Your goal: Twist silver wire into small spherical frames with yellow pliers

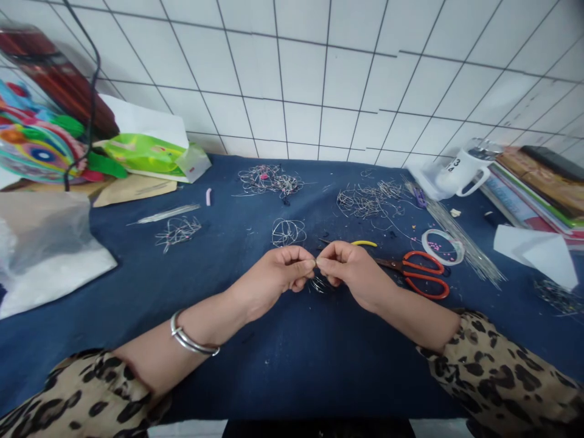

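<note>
My left hand [276,275] and my right hand [349,271] meet fingertip to fingertip over the middle of a dark blue cloth [292,359]. Both are closed in a pinch on a small thin wire piece [318,283] that hangs in loops just below the fingers. A finished looped wire shape [288,232] lies right behind my left hand. Red-handled scissors [417,273] lie to the right of my right hand, and a yellow-handled tool [364,243] lies just behind it.
Heaps of wire pieces [269,179] [369,199] lie at the back, another [177,231] at the left. A tape roll [441,246], straight wires [465,246], a white mug [460,173] and stacked books [538,182] are on the right. Bags [150,152] and a plastic sheet [43,249] fill the left.
</note>
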{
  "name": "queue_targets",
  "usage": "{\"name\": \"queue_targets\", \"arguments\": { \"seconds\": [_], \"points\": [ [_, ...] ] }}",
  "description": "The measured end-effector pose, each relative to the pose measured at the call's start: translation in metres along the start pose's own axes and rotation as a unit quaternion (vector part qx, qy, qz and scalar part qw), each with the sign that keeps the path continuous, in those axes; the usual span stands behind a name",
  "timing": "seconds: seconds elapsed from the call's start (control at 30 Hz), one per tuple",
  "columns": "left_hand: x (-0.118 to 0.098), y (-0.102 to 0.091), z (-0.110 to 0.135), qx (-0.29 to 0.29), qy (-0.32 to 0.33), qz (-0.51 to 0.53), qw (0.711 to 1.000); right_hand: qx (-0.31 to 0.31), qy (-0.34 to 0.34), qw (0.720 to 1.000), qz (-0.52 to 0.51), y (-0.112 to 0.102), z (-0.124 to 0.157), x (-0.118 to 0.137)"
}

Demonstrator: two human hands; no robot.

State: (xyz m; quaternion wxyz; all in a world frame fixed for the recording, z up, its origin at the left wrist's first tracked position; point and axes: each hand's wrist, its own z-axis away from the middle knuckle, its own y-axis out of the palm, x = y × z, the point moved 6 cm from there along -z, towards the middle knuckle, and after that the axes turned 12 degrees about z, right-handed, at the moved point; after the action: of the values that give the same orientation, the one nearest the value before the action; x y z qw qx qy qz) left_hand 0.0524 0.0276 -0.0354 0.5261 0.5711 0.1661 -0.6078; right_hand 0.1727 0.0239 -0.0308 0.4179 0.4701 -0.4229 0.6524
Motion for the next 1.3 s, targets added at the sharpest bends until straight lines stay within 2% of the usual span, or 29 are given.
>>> {"name": "queue_targets", "arguments": {
  "seconds": [0.07, 0.27, 0.5, 0.8, 1.13, 1.3],
  "points": [
    [0.0, -0.003, 0.0, 0.016, -0.025, 0.023, 0.999, 0.048, 0.02, 0.999, 0.003, -0.001, -0.003, -0.003],
    [0.0, -0.007, -0.001, 0.048, -0.051, 0.008, 0.998, 0.114, 0.046, 0.992, 0.034, -0.005, -0.003, -0.003],
    [0.0, -0.007, -0.001, 0.048, -0.054, 0.007, 0.997, 0.121, 0.023, 0.991, 0.058, -0.004, -0.001, 0.001],
    [-0.003, -0.015, -0.002, 0.049, -0.04, -0.084, 0.994, 0.088, 0.017, 0.992, 0.083, -0.002, 0.0, 0.004],
    [0.006, -0.012, -0.004, 0.005, -0.017, 0.028, 0.999, 0.006, -0.04, 0.998, 0.043, 0.002, 0.001, 0.001],
    [0.008, -0.009, -0.004, 0.001, -0.006, 0.063, 0.998, -0.02, -0.073, 0.997, 0.027, 0.005, 0.003, 0.001]
  ]
}}
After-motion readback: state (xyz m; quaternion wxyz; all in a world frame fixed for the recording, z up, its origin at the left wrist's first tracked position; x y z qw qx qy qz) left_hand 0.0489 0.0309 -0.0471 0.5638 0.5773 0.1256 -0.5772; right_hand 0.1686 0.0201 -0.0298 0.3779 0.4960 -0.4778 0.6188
